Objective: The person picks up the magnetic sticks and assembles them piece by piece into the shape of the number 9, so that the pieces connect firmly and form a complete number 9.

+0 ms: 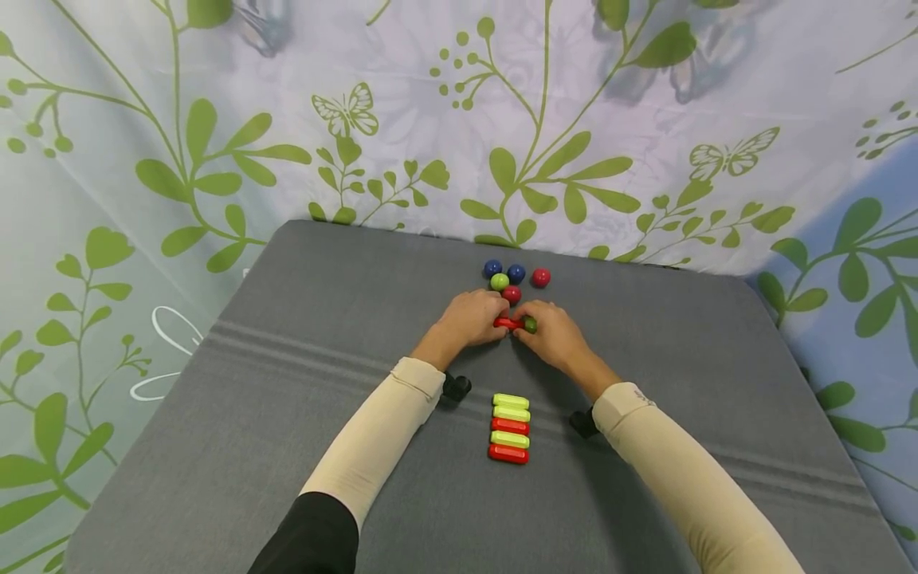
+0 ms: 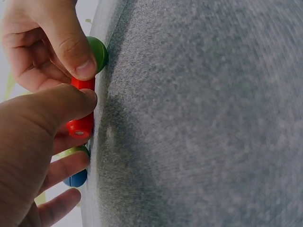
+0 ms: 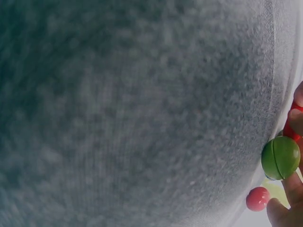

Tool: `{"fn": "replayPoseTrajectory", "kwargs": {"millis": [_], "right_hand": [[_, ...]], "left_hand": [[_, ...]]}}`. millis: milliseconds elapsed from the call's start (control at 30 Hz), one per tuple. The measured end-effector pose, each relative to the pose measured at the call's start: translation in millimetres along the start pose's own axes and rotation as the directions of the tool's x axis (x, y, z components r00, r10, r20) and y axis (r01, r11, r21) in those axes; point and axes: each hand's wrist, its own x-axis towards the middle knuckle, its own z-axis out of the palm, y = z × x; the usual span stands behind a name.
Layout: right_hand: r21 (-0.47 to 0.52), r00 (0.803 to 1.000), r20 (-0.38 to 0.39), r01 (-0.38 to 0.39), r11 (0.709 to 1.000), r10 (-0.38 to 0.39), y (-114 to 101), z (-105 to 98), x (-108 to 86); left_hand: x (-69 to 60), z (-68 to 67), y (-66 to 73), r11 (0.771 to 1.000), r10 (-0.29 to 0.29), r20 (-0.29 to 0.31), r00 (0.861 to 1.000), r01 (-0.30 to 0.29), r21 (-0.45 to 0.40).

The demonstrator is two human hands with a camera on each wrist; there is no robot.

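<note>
Both hands meet over a red stick [image 1: 508,323] with a green ball [image 1: 530,324] at its right end. My left hand [image 1: 473,316] pinches the stick's left part between thumb and fingers; in the left wrist view the red stick [image 2: 81,124] shows its bare end below the thumb. My right hand [image 1: 551,333] pinches the stick beside the ball. In the right wrist view the green ball [image 3: 280,158] has a groove around it and sits against the red stick [image 3: 289,131].
Just beyond the hands lie blue balls [image 1: 492,269], a light green ball [image 1: 500,281] and red balls [image 1: 541,277]. Nearer the body, yellow-green sticks [image 1: 511,400] and red sticks [image 1: 508,454] lie in a column on the grey table [image 1: 301,414]. A patterned curtain [image 1: 430,119] hangs behind.
</note>
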Motion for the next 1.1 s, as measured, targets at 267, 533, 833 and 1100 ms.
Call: {"fn": "replayPoseTrajectory", "kwargs": {"millis": [267, 533, 833, 1100], "right_hand": [[0.019, 0.999, -0.011, -0.03, 0.999, 0.03, 2.4, -0.2, -2.3], [0.016, 0.999, -0.023, -0.046, 0.999, 0.046, 2.6, -6.9, -2.2], [0.019, 0.998, -0.024, -0.059, 0.998, 0.059, 4.8, -6.0, -3.3], [0.015, 0.997, -0.018, -0.072, 0.997, 0.072, 7.5, -5.2, -6.3]], "left_hand": [[-1.9, 0.0, -7.8, 0.998, 0.006, -0.02, 1.0, -0.007, -0.064], [-2.1, -16.7, -21.9, 0.999, -0.051, -0.071, 0.996, 0.05, -0.016], [12.8, -22.4, -17.4, 0.989, -0.008, -0.102, 0.995, 0.023, 0.146], [28.0, -16.4, -8.9, 0.964, 0.048, -0.066, 0.997, -0.029, 0.265]]}}
